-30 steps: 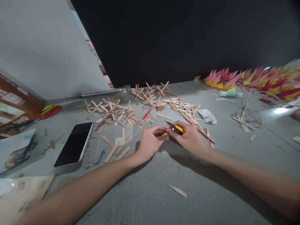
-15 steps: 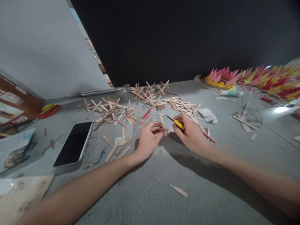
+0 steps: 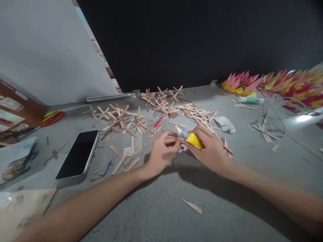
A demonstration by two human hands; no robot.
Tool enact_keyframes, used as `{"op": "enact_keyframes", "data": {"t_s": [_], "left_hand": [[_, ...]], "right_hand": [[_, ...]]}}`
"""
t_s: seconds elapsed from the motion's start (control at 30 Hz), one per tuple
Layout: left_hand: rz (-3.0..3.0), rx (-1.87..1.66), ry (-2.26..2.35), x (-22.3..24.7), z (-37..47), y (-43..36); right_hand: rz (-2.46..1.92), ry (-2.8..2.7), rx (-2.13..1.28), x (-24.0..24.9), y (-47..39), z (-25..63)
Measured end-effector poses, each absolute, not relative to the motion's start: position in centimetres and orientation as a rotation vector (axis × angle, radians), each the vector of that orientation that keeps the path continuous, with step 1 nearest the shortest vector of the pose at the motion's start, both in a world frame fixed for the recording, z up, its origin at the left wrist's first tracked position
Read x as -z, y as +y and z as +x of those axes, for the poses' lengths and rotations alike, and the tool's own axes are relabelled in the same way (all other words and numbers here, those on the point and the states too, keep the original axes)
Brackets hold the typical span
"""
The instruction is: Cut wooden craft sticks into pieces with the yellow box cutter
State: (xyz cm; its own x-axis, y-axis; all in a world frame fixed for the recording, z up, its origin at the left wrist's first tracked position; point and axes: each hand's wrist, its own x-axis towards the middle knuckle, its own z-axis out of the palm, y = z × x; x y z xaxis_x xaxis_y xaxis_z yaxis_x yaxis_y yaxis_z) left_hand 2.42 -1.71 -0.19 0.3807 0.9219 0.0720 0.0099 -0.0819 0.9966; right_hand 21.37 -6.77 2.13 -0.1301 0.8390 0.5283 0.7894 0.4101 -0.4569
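My left hand [image 3: 164, 149] is closed, pinching a thin wooden craft stick [image 3: 177, 130] between thumb and fingertips; much of the stick is hidden. My right hand [image 3: 210, 146] grips a yellow utility knife [image 3: 195, 141], its wide grey blade end up against the stick at my left fingertips. The blade is smeared, so I cannot tell how it touches the wood. Behind my hands lies a pile of loose craft sticks [image 3: 198, 113]. Sticks crossed into star shapes [image 3: 119, 116] sit farther left. One pointed stick piece [image 3: 192, 206] lies in front of me.
A phone [image 3: 78, 153] lies at the left. A red pen-like item [image 3: 157, 123] rests beyond my left hand. Crumpled white paper [image 3: 224, 124], a glue tube [image 3: 250, 100] and pink and yellow paper decorations [image 3: 241, 84] are at the right. A dark panel [image 3: 191, 40] stands behind.
The knife has turned in my right hand, so its broad yellow side shows and its blade end meets the stick. My hands are now closer together.
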Motion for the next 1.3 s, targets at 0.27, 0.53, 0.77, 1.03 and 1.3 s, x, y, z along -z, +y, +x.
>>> {"op": "enact_keyframes", "data": {"t_s": [0.27,0.53,0.77,1.03,1.3], "left_hand": [[1.547,-0.925,0.887,0.7,2.5,-2.2],[1.67,-0.892,0.885,0.7,2.1,-2.1],[1.667,-0.911,0.843,0.8,2.3,-2.1],[1.444,-1.049,0.876,0.7,2.3,-1.2],[1.282,-1.13,0.891,0.7,2.5,-0.6]], "right_hand": [[-1.293,-1.972,-0.16,-1.3,-6.5,21.7],[-1.327,-2.034,-0.097,-0.5,-5.9,21.7],[-1.516,-1.892,-0.305,0.7,-5.8,20.8],[-1.614,-1.733,-0.351,-1.4,-6.0,21.0],[-1.746,-2.028,-0.157,-5.0,-8.0,21.7]]}}
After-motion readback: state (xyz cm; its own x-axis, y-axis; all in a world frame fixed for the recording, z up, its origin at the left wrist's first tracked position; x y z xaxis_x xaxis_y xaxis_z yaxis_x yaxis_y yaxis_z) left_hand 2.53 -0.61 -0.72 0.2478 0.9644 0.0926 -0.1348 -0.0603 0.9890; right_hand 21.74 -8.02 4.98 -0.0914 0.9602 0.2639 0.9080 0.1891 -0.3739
